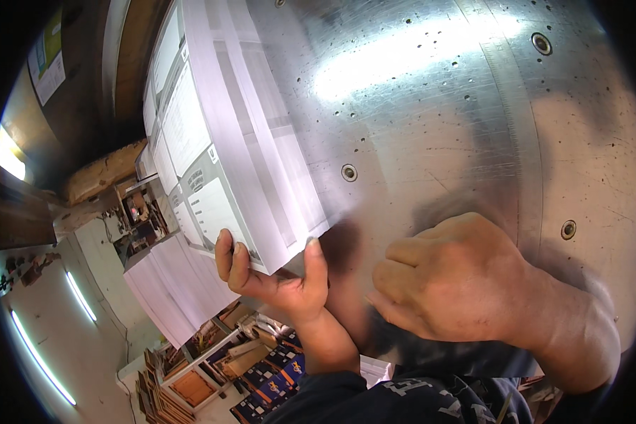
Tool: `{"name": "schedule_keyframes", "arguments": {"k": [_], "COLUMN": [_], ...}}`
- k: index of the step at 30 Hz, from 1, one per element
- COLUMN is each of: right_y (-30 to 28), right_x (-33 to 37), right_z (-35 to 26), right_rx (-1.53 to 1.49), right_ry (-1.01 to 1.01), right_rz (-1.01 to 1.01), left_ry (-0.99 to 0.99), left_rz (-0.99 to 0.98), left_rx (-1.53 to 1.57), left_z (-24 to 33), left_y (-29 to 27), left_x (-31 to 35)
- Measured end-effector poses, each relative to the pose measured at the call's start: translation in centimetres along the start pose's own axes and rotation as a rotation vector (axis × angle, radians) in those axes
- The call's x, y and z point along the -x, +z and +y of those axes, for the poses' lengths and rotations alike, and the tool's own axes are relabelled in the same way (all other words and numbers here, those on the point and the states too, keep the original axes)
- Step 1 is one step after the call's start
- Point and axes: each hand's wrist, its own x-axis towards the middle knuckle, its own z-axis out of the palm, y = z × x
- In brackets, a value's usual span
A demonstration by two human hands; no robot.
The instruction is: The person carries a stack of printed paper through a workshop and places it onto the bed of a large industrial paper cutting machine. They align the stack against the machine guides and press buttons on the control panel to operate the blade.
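Note:
A thick stack of printed paper sheets stands on a scratched metal table, its printed face up and its cut side toward the right. My left hand grips the near corner of the stack, the fingers at the front edge and the thumb against the right side. To the right, my right hand is curled into a fist low over the metal surface, apart from the stack. Its back faces up, so whatever may be inside is hidden.
Round bolts and small holes dot the metal table, and a ruler strip is set along it. Another pile of white paper is at the left. Beyond it are blue boxes and a wooden shelf.

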Motion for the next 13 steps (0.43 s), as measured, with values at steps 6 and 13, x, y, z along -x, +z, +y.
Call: {"name": "schedule_keyframes", "arguments": {"k": [6, 13], "right_y": [0.11, -0.13], "right_x": [-0.07, -0.08], "right_z": [0.04, 0.08], "right_rx": [-0.002, -0.003], "right_ry": [0.003, 0.0], "right_rz": [-0.007, -0.016], "left_ry": [0.004, -0.053], "left_rz": [-0.002, 0.059], "left_rx": [0.003, 0.157], "left_z": [-0.05, 0.03], "left_y": [-0.18, 0.33], "left_x": [0.07, 0.33]}}
